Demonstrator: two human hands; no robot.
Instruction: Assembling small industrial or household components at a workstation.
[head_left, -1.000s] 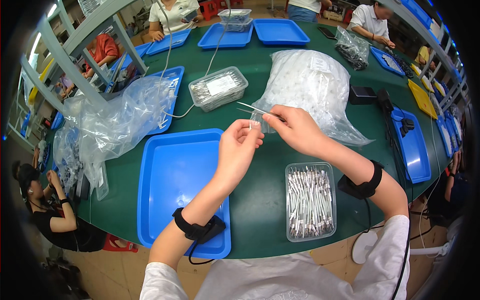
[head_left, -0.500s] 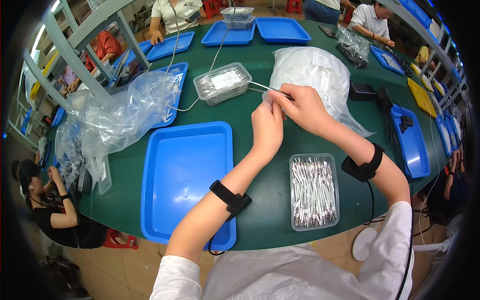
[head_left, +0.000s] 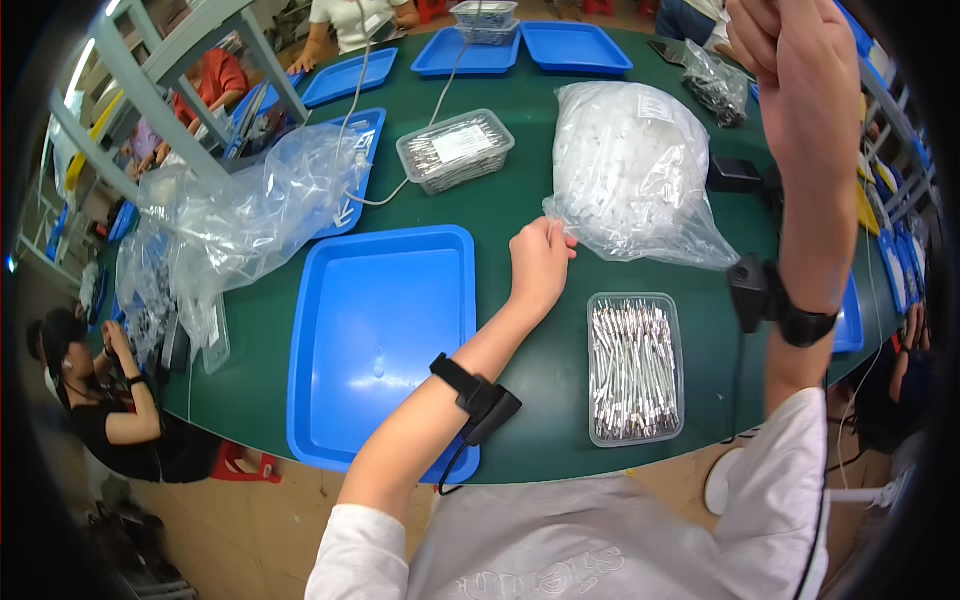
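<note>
My left hand (head_left: pixel 541 263) is closed, its fingertips pinching the near-left corner of a clear plastic bag (head_left: pixel 635 165) filled with small white pieces. My right hand (head_left: pixel 790 50) is raised at the top right, fingers curled; whatever it holds is hidden. Below the bag stands a clear plastic box (head_left: pixel 637 370) packed with thin white rods with metallic ends. Left of my left forearm lies a blue tray (head_left: pixel 375 340) with nothing in it. Another clear box (head_left: pixel 457 150) of similar thin pieces, a white label on top, sits farther back.
A large crumpled clear bag (head_left: pixel 235 215) covers part of a blue tray at the left, beside a grey metal frame (head_left: pixel 190 90). Blue trays (head_left: pixel 575 48) line the far edge. A bag of dark parts (head_left: pixel 715 85) lies at the back right. Several people sit around the table.
My right hand has left my left hand and swung up to the upper right; the thin metal rod-like tool it held no longer shows clearly. My left hand keeps its pinch.
</note>
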